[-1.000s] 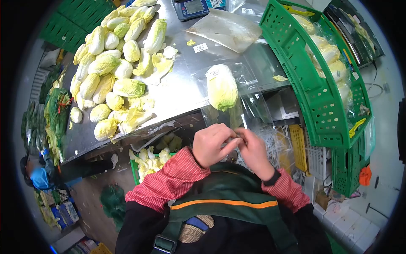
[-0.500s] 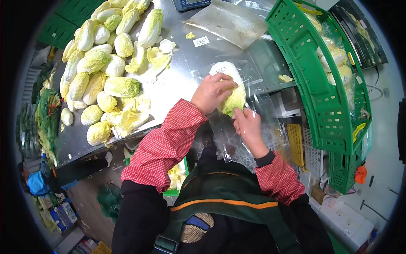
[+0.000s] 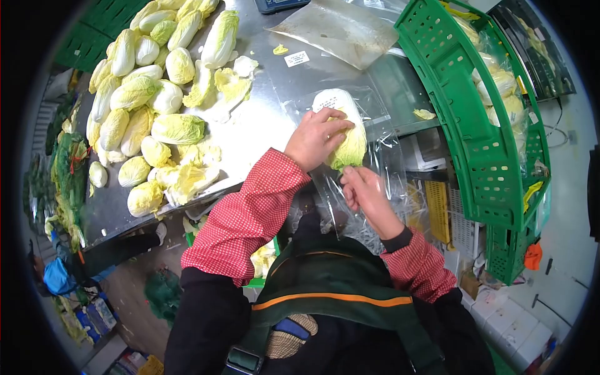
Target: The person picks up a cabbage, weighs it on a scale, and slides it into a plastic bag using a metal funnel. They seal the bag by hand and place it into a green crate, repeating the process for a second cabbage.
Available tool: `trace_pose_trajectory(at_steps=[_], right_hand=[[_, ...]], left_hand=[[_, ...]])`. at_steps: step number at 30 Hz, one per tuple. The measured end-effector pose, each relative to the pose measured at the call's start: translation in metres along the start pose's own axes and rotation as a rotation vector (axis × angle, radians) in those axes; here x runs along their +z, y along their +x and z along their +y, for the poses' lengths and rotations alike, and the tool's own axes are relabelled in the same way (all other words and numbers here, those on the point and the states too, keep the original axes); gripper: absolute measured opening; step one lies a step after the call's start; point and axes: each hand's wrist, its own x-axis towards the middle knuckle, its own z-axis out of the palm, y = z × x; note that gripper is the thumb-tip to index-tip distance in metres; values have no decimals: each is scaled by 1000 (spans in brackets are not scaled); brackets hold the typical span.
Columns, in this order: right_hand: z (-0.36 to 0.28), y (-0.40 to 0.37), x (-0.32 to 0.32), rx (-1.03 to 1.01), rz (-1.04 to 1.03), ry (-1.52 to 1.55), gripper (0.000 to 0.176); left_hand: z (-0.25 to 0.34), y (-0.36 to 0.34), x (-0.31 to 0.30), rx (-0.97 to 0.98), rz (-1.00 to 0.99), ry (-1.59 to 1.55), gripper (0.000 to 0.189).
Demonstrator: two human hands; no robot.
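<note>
A napa cabbage (image 3: 350, 150) lies at the table's front edge with its white base away from me and its yellow-green leafy tip toward me. Clear plastic bag film (image 3: 381, 128) spreads around and below it, and small print shows over the base. My left hand (image 3: 317, 140) is closed over the cabbage's left side, fingers across its middle. At the leafy tip, my right hand (image 3: 370, 199) has thumb and fingers pinched together. Whether they hold leaf or bag film is hidden.
Many napa cabbages (image 3: 178, 128) and loose leaves (image 3: 231, 87) cover the table's left side. A green crate (image 3: 462, 119) with bagged cabbages stands at right. A cloudy plastic sheet (image 3: 337, 31), a white label (image 3: 297, 59) and a scale (image 3: 281, 5) lie at the back.
My right hand has shifted slightly down from the leafy tip, its fingers drawn closer together. My left hand stays on the cabbage.
</note>
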Motion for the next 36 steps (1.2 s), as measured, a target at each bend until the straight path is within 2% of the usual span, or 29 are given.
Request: trace_pose_trajectory(at_steps=[5,8,10,12,14,17,20,21,23,25,28,31,34,36], right_hand=[[1,17,8,82,66,9,22],[9,3,0,40,-45,96,25],[13,-31,-19,-10,-273,-14,27],[-4,-71,-48,51,-448,-301,31],[0,-98,-88,250,-536,-491,36],[52,-127,-136,-246,-393,-1610,39],[10,-115,-87,-268,-200,-1360,40],[-10,-110,-66,-174,-181,-1184,35],[-3,-85,-49,-232,-40,-915,32],[22,-51,-51,-324,4,-896,24],[27,-26,-29,-21,62,-180,23],[8,-19,-15,-61,46,-241,27],[11,-1,-5,-34,85,-76,32],[10,7,-5,-37,115,-107,30]], left_hand=[[2,0,4,-15,22,-3,30],[4,0,4,-41,23,5,30],[4,0,5,-35,27,4,29],[3,0,6,-44,29,8,29],[3,0,7,-67,27,21,29],[7,2,8,-70,23,30,29],[5,3,10,-54,16,48,30],[6,2,10,-55,16,41,30],[7,5,9,-45,19,26,30],[9,7,8,-45,9,22,30],[9,5,9,-63,-3,11,30],[8,6,9,-58,4,3,30],[8,7,11,-53,15,0,30],[9,6,11,-58,17,5,31]])
